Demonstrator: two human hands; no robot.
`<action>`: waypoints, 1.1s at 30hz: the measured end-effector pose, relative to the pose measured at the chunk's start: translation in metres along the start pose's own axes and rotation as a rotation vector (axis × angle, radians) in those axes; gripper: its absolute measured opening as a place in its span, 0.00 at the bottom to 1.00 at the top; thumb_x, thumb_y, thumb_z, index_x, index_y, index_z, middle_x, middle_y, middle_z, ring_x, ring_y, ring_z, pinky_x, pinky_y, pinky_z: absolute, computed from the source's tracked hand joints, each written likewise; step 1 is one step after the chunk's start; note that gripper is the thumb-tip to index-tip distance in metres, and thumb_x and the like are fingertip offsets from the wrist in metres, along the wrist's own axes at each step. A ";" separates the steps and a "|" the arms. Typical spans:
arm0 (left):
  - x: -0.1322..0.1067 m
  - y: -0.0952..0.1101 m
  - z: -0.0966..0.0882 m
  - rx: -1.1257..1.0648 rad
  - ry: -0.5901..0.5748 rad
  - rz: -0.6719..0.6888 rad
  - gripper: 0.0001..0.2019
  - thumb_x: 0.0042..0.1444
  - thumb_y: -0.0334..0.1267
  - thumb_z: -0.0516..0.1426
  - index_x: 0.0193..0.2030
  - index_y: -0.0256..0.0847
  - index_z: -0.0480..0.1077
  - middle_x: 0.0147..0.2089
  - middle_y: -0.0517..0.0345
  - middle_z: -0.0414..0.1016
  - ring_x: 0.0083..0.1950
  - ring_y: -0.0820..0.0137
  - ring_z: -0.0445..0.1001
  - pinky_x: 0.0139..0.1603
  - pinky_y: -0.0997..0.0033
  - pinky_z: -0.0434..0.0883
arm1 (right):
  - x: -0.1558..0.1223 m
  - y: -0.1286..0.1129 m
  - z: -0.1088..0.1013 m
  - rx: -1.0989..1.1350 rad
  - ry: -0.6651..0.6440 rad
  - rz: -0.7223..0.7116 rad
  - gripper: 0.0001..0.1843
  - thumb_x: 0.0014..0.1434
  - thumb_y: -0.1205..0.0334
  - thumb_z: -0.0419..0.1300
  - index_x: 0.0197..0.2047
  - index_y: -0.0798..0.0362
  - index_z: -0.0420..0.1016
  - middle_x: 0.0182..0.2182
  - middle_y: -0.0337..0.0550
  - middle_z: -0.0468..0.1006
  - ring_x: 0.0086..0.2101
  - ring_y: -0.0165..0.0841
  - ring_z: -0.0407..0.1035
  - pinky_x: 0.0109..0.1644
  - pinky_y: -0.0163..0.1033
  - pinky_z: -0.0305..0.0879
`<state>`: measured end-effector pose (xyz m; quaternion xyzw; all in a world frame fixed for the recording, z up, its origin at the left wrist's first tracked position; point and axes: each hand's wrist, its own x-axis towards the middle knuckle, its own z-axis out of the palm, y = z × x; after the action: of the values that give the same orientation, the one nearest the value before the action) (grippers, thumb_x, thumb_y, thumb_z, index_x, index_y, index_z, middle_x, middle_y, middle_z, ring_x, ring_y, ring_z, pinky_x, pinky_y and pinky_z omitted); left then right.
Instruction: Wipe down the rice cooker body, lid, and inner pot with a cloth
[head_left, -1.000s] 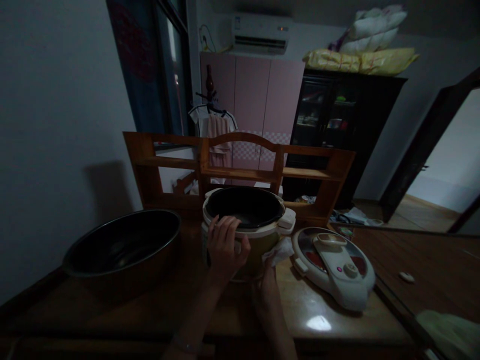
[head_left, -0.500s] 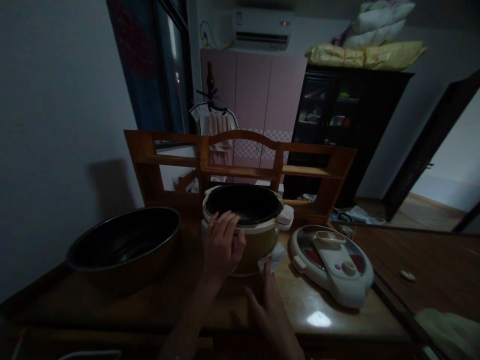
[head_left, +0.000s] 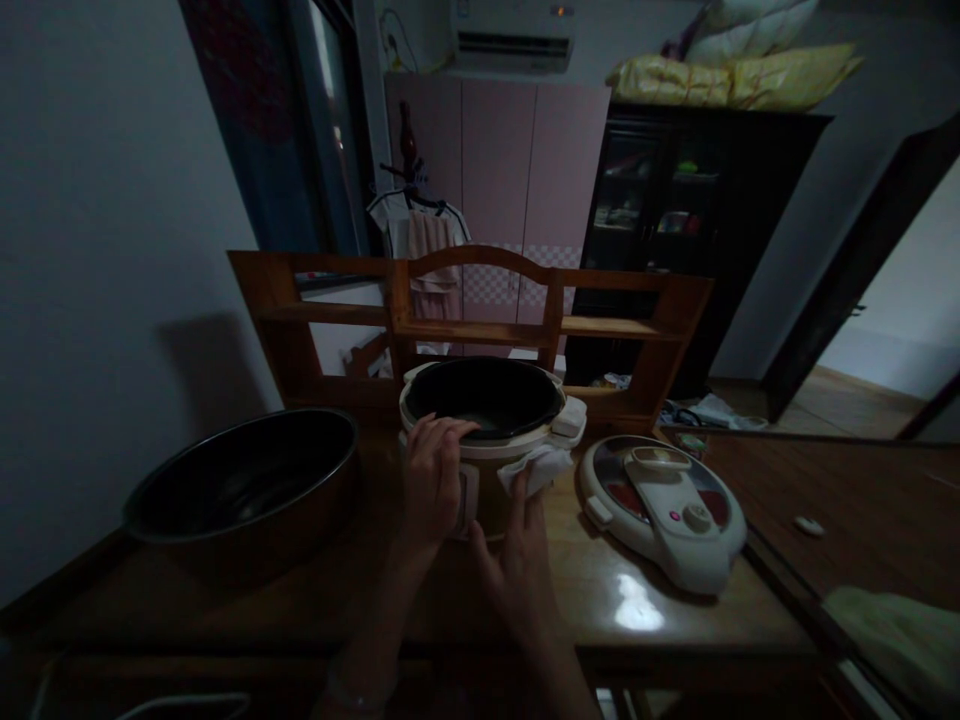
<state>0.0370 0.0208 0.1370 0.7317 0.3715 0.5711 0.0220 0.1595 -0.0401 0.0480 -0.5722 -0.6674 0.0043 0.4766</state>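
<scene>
An open electric cooker [head_left: 491, 440] with a dark inner pot stands on the wooden table [head_left: 637, 610], in front of a low wooden shelf. My left hand [head_left: 433, 480] rests on the cooker's near left rim, its fingers curled over the edge. My right hand [head_left: 517, 560] presses a white cloth [head_left: 538, 466] against the cooker's front side, fingers pointing up. The cooker's white lid [head_left: 664, 508] lies on the table to the right, top side up.
A large dark metal basin [head_left: 240, 490] sits at the left of the table. The wooden shelf [head_left: 480, 320] runs behind the cooker. A second dark table [head_left: 862, 510] adjoins on the right, with a small white object [head_left: 808, 523] and a pale cloth [head_left: 892, 640].
My right hand has moved the white cloth up the cooker's front, from near its base to just under the rim. My left hand stays on the rim. The view dipped slightly.
</scene>
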 end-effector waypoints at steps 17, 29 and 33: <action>0.000 -0.002 0.002 0.003 0.030 0.006 0.22 0.70 0.35 0.38 0.49 0.43 0.74 0.50 0.56 0.77 0.54 0.68 0.71 0.68 0.54 0.56 | -0.024 0.001 0.030 -0.226 -0.021 -0.110 0.46 0.65 0.49 0.56 0.74 0.57 0.34 0.72 0.56 0.44 0.70 0.51 0.36 0.68 0.64 0.49; 0.001 -0.003 -0.002 0.001 -0.004 0.024 0.22 0.70 0.35 0.39 0.51 0.44 0.74 0.50 0.56 0.77 0.54 0.68 0.71 0.68 0.53 0.56 | -0.076 0.011 0.047 -0.230 -0.048 0.029 0.53 0.61 0.43 0.58 0.74 0.58 0.32 0.71 0.58 0.42 0.70 0.55 0.34 0.65 0.67 0.53; 0.000 -0.003 -0.001 -0.003 0.002 0.022 0.21 0.70 0.34 0.40 0.51 0.45 0.74 0.49 0.57 0.77 0.54 0.68 0.71 0.68 0.54 0.56 | -0.081 0.011 0.046 -0.215 -0.059 0.062 0.52 0.62 0.42 0.58 0.74 0.60 0.33 0.71 0.59 0.40 0.70 0.55 0.35 0.66 0.67 0.52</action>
<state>0.0341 0.0228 0.1363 0.7352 0.3626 0.5724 0.0167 0.1292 -0.0737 -0.0344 -0.6401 -0.6598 -0.0358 0.3920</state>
